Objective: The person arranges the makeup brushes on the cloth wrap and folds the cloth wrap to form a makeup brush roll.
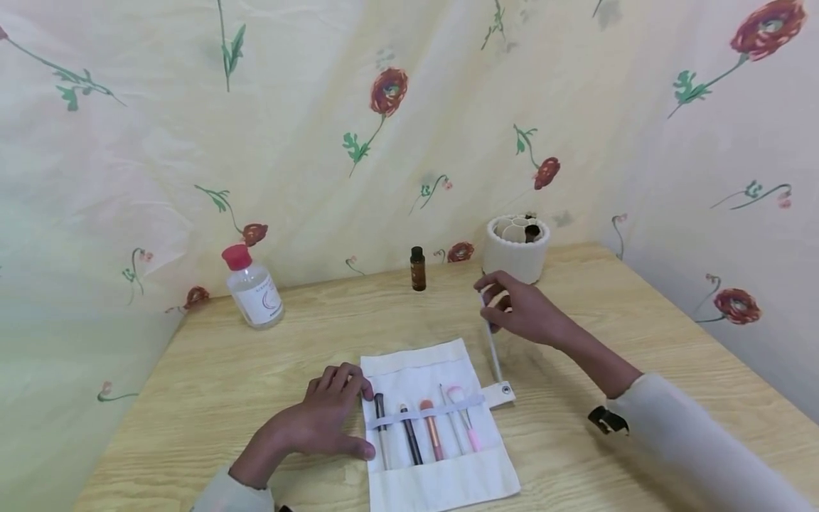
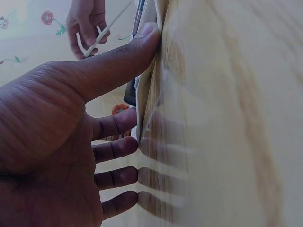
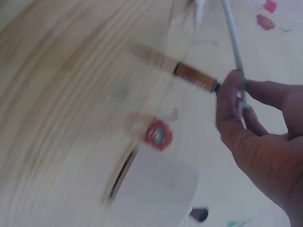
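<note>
A white cloth brush roll [image 1: 448, 473] lies unrolled on the table, with several makeup brushes, among them a copper-handled brush [image 1: 433, 430], tucked under its lilac elastic band. My left hand [image 1: 320, 419] rests at the roll's left edge. In the left wrist view its thumb [image 2: 137, 45] presses on the cloth and the straight fingertips touch the tabletop. Above the roll's right side, my right hand [image 1: 525, 313] pinches a thin, pale-handled makeup brush [image 1: 491, 345] between thumb and fingers. In the right wrist view this shaft [image 3: 233, 35] slants up from the fingertips.
Behind my right hand stands a white brush holder [image 1: 518, 259] with a few dark-tipped items inside. A small brown bottle [image 1: 418, 274] is at the back middle, and a clear red-capped bottle [image 1: 257, 295] at the back left. Floral cloth [image 1: 307, 178] hangs behind the table [image 1: 211, 384].
</note>
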A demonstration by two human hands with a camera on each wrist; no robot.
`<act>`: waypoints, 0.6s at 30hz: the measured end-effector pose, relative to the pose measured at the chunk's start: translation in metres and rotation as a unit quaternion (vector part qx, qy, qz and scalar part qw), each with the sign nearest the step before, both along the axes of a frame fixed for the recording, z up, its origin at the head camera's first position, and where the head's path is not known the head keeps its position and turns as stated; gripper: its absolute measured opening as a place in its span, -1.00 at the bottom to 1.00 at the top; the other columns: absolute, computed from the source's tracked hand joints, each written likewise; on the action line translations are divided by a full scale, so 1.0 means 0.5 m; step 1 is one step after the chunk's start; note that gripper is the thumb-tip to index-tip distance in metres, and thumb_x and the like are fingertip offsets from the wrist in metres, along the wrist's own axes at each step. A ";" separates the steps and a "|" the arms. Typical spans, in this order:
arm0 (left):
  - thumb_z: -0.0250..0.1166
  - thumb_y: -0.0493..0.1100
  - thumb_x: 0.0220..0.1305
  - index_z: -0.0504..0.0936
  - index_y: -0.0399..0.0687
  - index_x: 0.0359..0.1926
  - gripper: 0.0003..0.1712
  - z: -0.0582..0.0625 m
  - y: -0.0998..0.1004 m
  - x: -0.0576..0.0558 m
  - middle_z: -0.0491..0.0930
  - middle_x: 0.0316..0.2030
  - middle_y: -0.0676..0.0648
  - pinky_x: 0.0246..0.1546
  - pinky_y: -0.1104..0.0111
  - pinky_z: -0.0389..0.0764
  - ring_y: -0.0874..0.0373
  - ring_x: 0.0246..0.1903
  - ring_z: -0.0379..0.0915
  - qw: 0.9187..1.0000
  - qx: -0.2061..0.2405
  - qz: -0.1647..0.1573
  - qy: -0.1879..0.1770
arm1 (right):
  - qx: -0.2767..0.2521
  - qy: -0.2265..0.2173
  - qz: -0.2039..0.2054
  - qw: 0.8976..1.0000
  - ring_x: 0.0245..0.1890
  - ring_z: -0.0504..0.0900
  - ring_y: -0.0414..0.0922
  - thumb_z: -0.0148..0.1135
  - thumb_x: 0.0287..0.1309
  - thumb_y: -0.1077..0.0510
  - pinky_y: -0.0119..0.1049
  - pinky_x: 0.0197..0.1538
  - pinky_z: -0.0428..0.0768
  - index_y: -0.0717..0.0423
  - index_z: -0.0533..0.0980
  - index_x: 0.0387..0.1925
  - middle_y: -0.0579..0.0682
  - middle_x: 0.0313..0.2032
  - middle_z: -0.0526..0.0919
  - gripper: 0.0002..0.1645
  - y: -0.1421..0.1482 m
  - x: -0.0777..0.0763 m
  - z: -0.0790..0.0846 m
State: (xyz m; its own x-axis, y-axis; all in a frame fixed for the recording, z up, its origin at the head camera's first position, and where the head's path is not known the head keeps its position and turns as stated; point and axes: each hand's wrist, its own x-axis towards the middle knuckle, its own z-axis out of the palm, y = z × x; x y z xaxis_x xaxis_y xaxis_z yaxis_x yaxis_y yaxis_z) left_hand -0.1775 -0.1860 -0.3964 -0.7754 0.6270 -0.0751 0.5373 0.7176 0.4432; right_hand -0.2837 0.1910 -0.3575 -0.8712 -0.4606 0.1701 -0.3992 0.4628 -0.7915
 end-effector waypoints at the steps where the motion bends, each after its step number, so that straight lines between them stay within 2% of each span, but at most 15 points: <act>1: 0.43 0.43 0.02 0.31 0.06 0.07 -0.17 0.000 0.000 0.000 0.13 0.20 -0.06 0.04 -0.15 0.18 -0.09 0.20 0.02 1.000 -0.001 0.000 0.000 | -0.017 -0.001 0.001 1.000 -0.32 0.65 0.02 0.22 0.34 0.32 -0.05 -0.24 0.68 0.15 0.35 0.20 0.18 -0.13 0.51 -0.55 -0.011 0.001 0.000; 4: 0.43 0.43 0.02 0.31 0.06 0.08 -0.17 0.000 -0.001 -0.001 0.13 0.20 -0.06 0.04 -0.13 0.19 -0.09 0.20 0.02 1.000 -0.003 0.000 0.002 | -0.039 -0.003 0.006 0.999 -0.33 0.66 0.03 0.24 0.32 0.34 -0.05 -0.24 0.68 0.13 0.35 0.20 0.18 -0.14 0.52 -0.53 -0.040 0.007 -0.006; 9: 0.44 0.41 0.02 0.31 0.05 0.08 -0.18 -0.002 -0.003 -0.002 0.13 0.20 -0.06 0.04 -0.12 0.19 -0.08 0.20 0.02 1.000 -0.002 -0.001 0.006 | -0.011 -0.022 0.029 0.999 -0.35 0.68 -0.03 0.28 0.29 0.35 -0.06 -0.26 0.69 0.22 0.39 0.15 0.15 -0.17 0.56 -0.57 -0.065 0.020 -0.026; 13: 0.45 0.39 0.02 0.31 0.04 0.08 -0.17 -0.003 -0.004 -0.002 0.13 0.20 -0.07 0.04 -0.12 0.18 -0.09 0.19 0.02 1.000 -0.004 -0.004 0.006 | 0.042 -0.044 0.058 0.996 -0.33 0.67 -0.09 0.31 0.28 0.29 -0.17 -0.24 0.68 0.29 0.44 0.09 0.07 -0.20 0.59 -0.61 -0.065 0.036 -0.034; 18: 0.44 0.39 0.05 0.31 0.05 0.08 -0.19 0.001 -0.003 -0.002 0.13 0.20 -0.07 0.07 -0.14 0.17 -0.10 0.21 0.02 1.000 0.000 -0.001 -0.004 | 0.122 -0.044 0.123 0.984 -0.25 0.62 -0.15 0.36 0.26 0.16 -0.29 -0.16 0.60 0.14 0.52 0.00 -0.09 -0.27 0.63 -0.68 -0.057 0.048 -0.032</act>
State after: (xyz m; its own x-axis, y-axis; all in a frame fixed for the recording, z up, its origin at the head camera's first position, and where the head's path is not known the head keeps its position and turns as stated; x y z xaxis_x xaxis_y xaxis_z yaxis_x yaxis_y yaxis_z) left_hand -0.1786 -0.1876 -0.3960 -0.7737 0.6283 -0.0812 0.5347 0.7163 0.4483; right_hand -0.2598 0.1626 -0.3734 -0.7340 -0.6778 -0.0433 -0.4581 0.5412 -0.7052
